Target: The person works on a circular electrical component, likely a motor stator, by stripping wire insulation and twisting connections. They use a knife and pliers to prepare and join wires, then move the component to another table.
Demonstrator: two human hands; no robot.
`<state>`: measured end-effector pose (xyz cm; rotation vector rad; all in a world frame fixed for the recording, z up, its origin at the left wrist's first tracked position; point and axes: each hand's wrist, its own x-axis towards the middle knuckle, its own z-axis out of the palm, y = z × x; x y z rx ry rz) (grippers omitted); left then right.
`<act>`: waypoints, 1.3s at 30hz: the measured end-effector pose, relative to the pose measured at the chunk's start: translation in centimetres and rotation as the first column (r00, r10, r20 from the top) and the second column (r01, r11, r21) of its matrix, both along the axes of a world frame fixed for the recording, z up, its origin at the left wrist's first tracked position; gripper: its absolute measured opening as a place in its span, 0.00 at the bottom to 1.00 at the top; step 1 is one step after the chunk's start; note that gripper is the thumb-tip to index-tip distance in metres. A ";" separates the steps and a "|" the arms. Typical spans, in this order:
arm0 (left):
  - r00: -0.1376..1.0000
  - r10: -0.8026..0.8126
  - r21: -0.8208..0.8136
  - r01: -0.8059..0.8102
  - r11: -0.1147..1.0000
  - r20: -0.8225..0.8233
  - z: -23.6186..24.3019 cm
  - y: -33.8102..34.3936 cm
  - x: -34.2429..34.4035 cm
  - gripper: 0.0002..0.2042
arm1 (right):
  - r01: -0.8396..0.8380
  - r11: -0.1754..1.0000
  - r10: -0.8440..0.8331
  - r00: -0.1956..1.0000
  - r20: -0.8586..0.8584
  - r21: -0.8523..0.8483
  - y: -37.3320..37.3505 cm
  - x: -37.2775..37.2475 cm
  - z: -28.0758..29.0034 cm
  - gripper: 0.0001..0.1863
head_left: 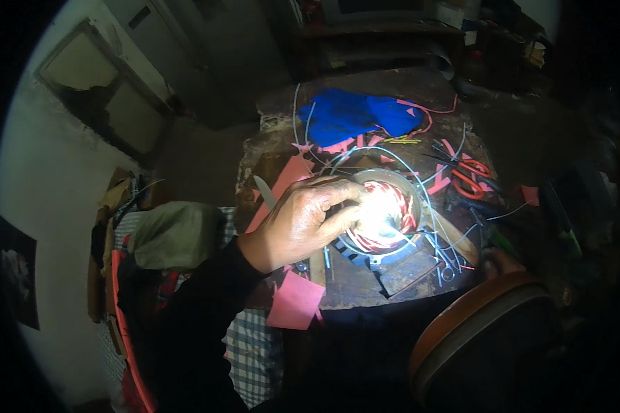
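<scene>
On the worktable sits a round metal motor stator (412, 180) with a ring of red-and-white wrapped windings (408, 219) inside; strong glare washes out its middle. My left hand (306, 217) reaches in from the left, thumb and forefinger closed together over the stator's near-left rim and windings. What lies between the fingertips is lost in the glare. Thin pale lead wires (399, 155) loop out around the stator. My right hand (504, 263) is a dim shape at the table's right edge, its fingers mostly hidden in shadow behind a rounded brown-edged thing (461, 323).
Red-handled scissors (470, 177) lie to the right among pink paper scraps (296, 301). A blue cloth (355, 113) and yellow sticks (401, 141) are at the back. A blade (263, 191) shows behind my left hand. Draped green cloth (176, 234) stands left.
</scene>
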<state>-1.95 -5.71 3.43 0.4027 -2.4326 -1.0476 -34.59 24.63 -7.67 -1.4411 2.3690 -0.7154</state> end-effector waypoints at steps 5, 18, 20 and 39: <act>0.998 0.058 0.024 -0.058 0.998 -0.004 1.8 -0.9 -0.2 0.10 | -0.023 0.999 0.022 1.000 -0.021 -0.046 -0.2 -0.4 -1.3 0.19; 0.952 -0.221 -0.291 0.277 0.916 0.210 -0.8 1.5 -3.6 0.13 | -0.183 0.910 0.135 0.979 -0.154 -0.371 -5.4 3.0 2.9 0.16; 0.952 -0.223 -0.256 0.274 0.927 0.212 -0.8 1.1 -3.4 0.11 | -0.153 0.927 0.189 0.979 0.073 -0.343 -6.6 4.7 4.2 0.17; 0.987 -0.148 0.016 0.147 0.989 0.061 -1.4 -0.5 -1.4 0.07 | -0.375 0.795 0.479 0.870 0.115 -0.477 -14.2 9.4 7.3 0.08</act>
